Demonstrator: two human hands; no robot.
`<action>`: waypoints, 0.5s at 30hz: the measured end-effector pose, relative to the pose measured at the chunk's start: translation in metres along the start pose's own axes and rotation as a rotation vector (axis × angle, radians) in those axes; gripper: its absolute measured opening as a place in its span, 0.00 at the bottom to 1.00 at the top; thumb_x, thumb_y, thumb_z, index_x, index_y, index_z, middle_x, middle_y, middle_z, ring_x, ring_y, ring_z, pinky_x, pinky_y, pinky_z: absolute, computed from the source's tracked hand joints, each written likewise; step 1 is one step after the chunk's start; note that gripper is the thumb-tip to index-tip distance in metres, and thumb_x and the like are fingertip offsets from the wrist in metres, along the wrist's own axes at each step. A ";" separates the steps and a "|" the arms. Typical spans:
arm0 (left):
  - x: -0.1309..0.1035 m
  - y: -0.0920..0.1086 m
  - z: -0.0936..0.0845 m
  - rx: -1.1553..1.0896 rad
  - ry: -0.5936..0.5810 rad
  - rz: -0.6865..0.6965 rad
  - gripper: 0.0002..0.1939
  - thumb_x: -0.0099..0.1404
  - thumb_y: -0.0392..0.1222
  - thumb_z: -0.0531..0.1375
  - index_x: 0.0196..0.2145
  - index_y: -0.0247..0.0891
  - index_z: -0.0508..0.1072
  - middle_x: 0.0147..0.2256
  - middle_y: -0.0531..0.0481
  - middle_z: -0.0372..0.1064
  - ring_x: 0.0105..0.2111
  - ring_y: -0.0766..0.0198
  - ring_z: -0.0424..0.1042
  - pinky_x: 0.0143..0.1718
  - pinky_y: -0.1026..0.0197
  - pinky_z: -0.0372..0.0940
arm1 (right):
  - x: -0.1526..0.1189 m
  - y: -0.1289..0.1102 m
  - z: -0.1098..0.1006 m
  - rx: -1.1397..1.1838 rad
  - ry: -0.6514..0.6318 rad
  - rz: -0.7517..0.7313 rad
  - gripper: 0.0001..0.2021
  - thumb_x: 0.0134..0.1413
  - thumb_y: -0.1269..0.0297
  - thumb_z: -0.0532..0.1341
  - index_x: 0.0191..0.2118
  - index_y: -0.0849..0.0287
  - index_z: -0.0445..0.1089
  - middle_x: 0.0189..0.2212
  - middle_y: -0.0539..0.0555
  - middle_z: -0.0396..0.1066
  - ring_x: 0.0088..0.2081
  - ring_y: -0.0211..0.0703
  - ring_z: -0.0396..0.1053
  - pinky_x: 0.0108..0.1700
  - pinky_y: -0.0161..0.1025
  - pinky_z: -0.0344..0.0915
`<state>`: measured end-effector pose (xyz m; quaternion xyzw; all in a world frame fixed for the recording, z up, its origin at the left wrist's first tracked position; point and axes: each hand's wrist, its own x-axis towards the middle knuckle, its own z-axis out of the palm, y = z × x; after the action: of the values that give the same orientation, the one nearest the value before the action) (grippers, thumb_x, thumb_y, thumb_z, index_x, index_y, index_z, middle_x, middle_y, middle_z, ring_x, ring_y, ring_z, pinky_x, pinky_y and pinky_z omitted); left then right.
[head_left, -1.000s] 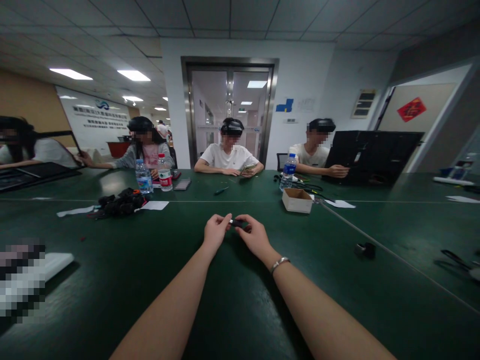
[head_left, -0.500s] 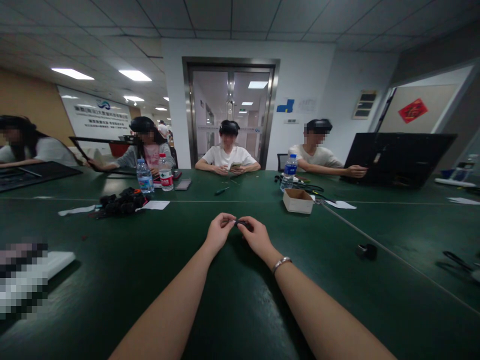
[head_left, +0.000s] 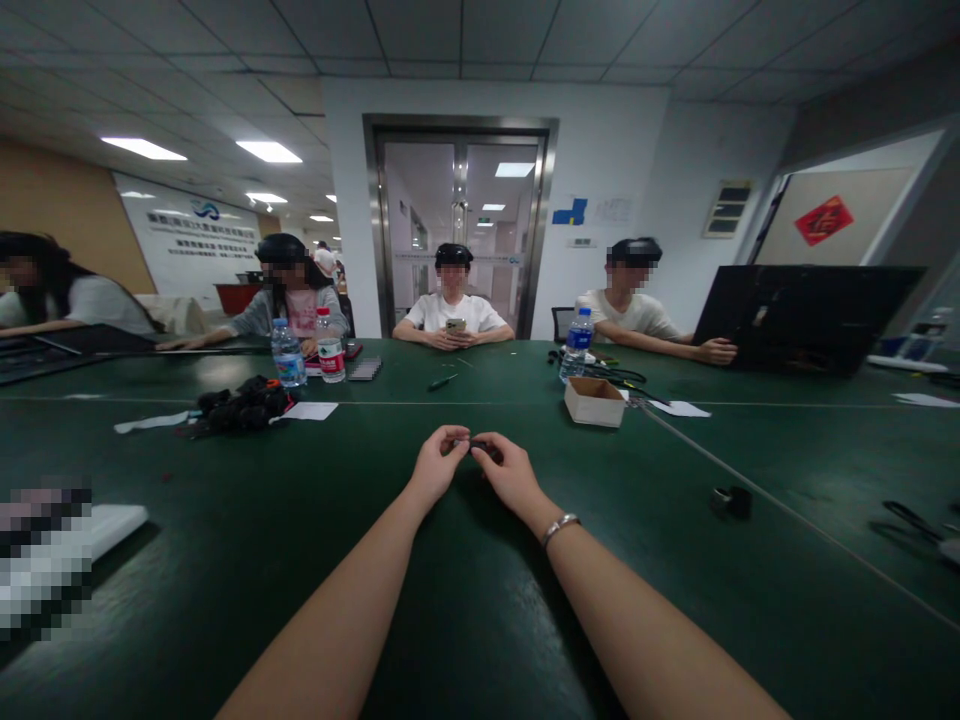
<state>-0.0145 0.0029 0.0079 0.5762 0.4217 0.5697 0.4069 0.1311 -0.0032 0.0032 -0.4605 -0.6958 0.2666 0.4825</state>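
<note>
Over the green table (head_left: 300,520), my left hand (head_left: 439,465) and my right hand (head_left: 511,475) almost meet at the fingertips. Both pinch a small dark object (head_left: 475,446), the left at one end and the right at the other. Fingers cover most of it, so its shape is hard to make out. A metal bracelet (head_left: 562,528) circles my right wrist.
Beyond my hands lie a green screwdriver (head_left: 442,382), an open box (head_left: 595,402), a bundle of black parts (head_left: 244,405) and bottles (head_left: 330,345). A black item (head_left: 731,502) sits right. Several people sit across the table; one holds a large black panel (head_left: 810,318).
My hands have barely moved. Across the table, the person in the middle has raised a phone, and the frame held by the person at left has been lowered.
</note>
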 end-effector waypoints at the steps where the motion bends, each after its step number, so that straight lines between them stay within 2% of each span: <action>1: 0.000 -0.001 0.000 0.000 0.010 -0.028 0.13 0.54 0.43 0.62 0.37 0.36 0.71 0.39 0.45 0.71 0.39 0.61 0.70 0.40 0.59 0.64 | 0.000 0.000 0.000 0.002 0.003 0.002 0.14 0.51 0.56 0.57 0.41 0.57 0.70 0.32 0.52 0.72 0.28 0.37 0.67 0.32 0.36 0.65; 4: 0.001 -0.003 0.000 0.041 0.033 -0.116 0.13 0.57 0.47 0.59 0.36 0.36 0.71 0.35 0.46 0.71 0.34 0.62 0.70 0.33 0.62 0.63 | 0.000 -0.001 0.000 0.010 0.007 0.008 0.14 0.51 0.56 0.57 0.41 0.57 0.71 0.32 0.52 0.72 0.28 0.37 0.67 0.32 0.36 0.65; 7: 0.001 -0.003 0.001 0.072 0.026 -0.091 0.09 0.58 0.44 0.58 0.33 0.36 0.71 0.31 0.48 0.70 0.32 0.63 0.69 0.34 0.61 0.63 | 0.001 -0.001 0.000 0.013 0.013 0.018 0.14 0.51 0.55 0.57 0.41 0.57 0.71 0.32 0.52 0.72 0.28 0.37 0.67 0.32 0.36 0.65; 9: 0.000 0.000 0.001 0.046 0.007 -0.042 0.08 0.56 0.39 0.60 0.35 0.36 0.71 0.36 0.46 0.71 0.36 0.63 0.70 0.38 0.61 0.63 | 0.001 -0.001 0.000 0.011 0.024 0.026 0.15 0.51 0.55 0.57 0.40 0.57 0.71 0.31 0.51 0.71 0.28 0.37 0.67 0.32 0.36 0.65; 11: -0.001 0.003 0.001 0.016 0.011 -0.049 0.11 0.54 0.37 0.60 0.38 0.37 0.71 0.41 0.45 0.70 0.40 0.62 0.70 0.39 0.61 0.63 | 0.001 -0.001 0.000 0.011 0.027 0.031 0.15 0.51 0.55 0.57 0.40 0.58 0.71 0.30 0.51 0.71 0.28 0.37 0.66 0.32 0.36 0.65; 13: -0.002 0.006 0.002 0.022 0.033 -0.113 0.13 0.56 0.40 0.60 0.40 0.37 0.70 0.42 0.44 0.70 0.39 0.61 0.70 0.37 0.61 0.64 | 0.001 -0.001 0.000 0.013 0.018 0.032 0.15 0.51 0.55 0.56 0.41 0.58 0.70 0.30 0.51 0.71 0.27 0.37 0.66 0.31 0.36 0.65; 15: -0.003 0.007 0.001 0.061 0.034 -0.159 0.12 0.58 0.44 0.58 0.38 0.36 0.70 0.38 0.45 0.71 0.35 0.62 0.70 0.33 0.61 0.63 | 0.001 -0.001 0.000 0.016 0.008 0.032 0.15 0.51 0.56 0.57 0.41 0.58 0.70 0.31 0.52 0.71 0.27 0.36 0.66 0.30 0.36 0.64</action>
<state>-0.0130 -0.0019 0.0135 0.5432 0.4904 0.5321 0.4258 0.1304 -0.0032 0.0046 -0.4688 -0.6843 0.2779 0.4846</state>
